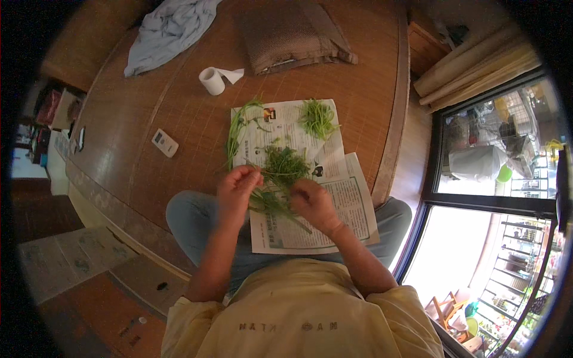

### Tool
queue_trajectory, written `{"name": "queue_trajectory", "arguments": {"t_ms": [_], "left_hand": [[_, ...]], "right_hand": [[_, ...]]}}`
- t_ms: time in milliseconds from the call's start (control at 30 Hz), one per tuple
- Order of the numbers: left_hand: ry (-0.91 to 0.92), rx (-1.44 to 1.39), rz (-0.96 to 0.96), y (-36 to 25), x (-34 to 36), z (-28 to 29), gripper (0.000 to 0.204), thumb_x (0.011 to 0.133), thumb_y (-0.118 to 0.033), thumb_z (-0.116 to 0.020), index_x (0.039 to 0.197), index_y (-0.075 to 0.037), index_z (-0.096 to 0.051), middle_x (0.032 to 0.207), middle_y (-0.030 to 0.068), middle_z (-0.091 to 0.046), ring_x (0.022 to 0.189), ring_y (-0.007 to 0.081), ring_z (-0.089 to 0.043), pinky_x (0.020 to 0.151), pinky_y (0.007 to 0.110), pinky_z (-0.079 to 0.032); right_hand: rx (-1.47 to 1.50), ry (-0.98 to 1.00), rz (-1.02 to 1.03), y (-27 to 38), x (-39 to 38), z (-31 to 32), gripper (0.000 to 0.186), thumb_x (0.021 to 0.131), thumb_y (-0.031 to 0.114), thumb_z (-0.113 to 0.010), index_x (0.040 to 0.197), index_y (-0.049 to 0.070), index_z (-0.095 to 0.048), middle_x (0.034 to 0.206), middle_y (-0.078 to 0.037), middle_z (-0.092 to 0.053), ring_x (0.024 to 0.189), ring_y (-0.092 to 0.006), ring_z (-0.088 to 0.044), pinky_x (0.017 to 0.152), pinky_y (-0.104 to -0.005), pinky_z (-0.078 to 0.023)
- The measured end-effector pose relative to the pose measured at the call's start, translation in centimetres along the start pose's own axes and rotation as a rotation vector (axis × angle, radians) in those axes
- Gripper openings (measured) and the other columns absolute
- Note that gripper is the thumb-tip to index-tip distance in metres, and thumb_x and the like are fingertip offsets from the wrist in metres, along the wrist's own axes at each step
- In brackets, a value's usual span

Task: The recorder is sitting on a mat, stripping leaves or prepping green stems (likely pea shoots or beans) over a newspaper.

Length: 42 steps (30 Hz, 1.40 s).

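Sheets of newspaper lie before me with leafy greens on them. A dark leafy heap is in the middle, just beyond my hands. Long green stalks run along the paper's left side, and a pile of trimmed pale-green stems sits at its far right. My left hand pinches a thin green stem at the heap's left edge. Fingers curled, my right hand is at the heap's near right; what is in its fingers is hidden. Blurred leafy stems show between both hands.
A toilet paper roll and a white remote control rest on the brown mat. Farther off are a brown pillow and a pale crumpled cloth. A window stands at the right, cardboard at the lower left.
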<state>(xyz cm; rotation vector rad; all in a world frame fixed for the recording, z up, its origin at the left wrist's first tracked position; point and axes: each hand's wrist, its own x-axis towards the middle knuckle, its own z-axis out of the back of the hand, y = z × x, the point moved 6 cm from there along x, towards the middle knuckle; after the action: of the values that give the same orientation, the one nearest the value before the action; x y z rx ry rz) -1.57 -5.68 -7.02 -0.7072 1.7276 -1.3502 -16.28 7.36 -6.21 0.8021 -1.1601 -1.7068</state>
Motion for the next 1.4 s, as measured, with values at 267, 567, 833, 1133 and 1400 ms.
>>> {"name": "queue_trajectory", "arguments": {"t_ms": [267, 567, 833, 1133, 1400], "left_hand": [[-0.028, -0.122, 0.099, -0.8, 0.1, 0.3, 0.021, 0.092, -0.015, -0.060, 0.103, 0.003, -0.063, 0.086, 0.0058, -0.064, 0.078, 0.0114, -0.057, 0.074, 0.027, -0.045], [0.190, -0.155, 0.185, 0.3, -1.3, -2.8, 0.023, 0.093, -0.020, -0.058, 0.105, -0.001, -0.063, 0.091, 0.0067, -0.065, 0.084, 0.0159, -0.062, 0.079, 0.031, -0.049], [0.198, -0.144, 0.273, 0.4, -2.0, -3.8, 0.023, 0.095, -0.018, -0.054, 0.106, 0.001, -0.061, 0.086, 0.0038, -0.063, 0.079, 0.0113, -0.056, 0.076, 0.028, -0.046], [0.215, 0.029, 0.180, -0.3, -2.0, -3.7, 0.021, 0.095, -0.013, -0.054, 0.108, 0.003, -0.060, 0.092, 0.0067, -0.064, 0.087, 0.0140, -0.061, 0.080, 0.029, -0.049], [0.201, 0.432, -0.133, -3.0, -2.1, -4.0, 0.015, 0.092, -0.008, -0.058, 0.104, -0.001, -0.063, 0.090, 0.0056, -0.067, 0.083, 0.0117, -0.063, 0.074, 0.027, -0.050]], "right_hand": [[-0.177, -0.055, 0.067, 1.1, 0.9, 1.7, 0.011, 0.077, 0.004, -0.056, 0.088, 0.003, -0.055, 0.082, -0.018, -0.056, 0.078, -0.0396, -0.057, 0.067, -0.0462, -0.046], [-0.222, -0.118, 0.123, 0.7, 2.2, 1.5, 0.023, 0.079, 0.000, -0.053, 0.102, 0.001, -0.058, 0.095, -0.021, -0.060, 0.088, -0.0418, -0.058, 0.074, -0.0464, -0.049], [0.231, -0.107, -0.129, 0.0, 1.5, 1.5, 0.015, 0.090, 0.009, -0.057, 0.102, 0.000, -0.060, 0.093, -0.017, -0.062, 0.083, -0.0284, -0.061, 0.075, -0.0345, -0.048], [0.360, -0.056, -0.083, 1.1, 2.0, 1.8, 0.008, 0.089, 0.005, -0.057, 0.094, 0.000, -0.059, 0.082, -0.009, -0.059, 0.075, -0.0122, -0.054, 0.067, -0.0271, -0.046], [0.255, -0.042, -0.061, 1.5, 1.9, 2.2, 0.005, 0.083, 0.001, -0.056, 0.088, 0.001, -0.057, 0.075, -0.008, -0.056, 0.069, -0.0145, -0.052, 0.063, -0.0286, -0.045]]}}
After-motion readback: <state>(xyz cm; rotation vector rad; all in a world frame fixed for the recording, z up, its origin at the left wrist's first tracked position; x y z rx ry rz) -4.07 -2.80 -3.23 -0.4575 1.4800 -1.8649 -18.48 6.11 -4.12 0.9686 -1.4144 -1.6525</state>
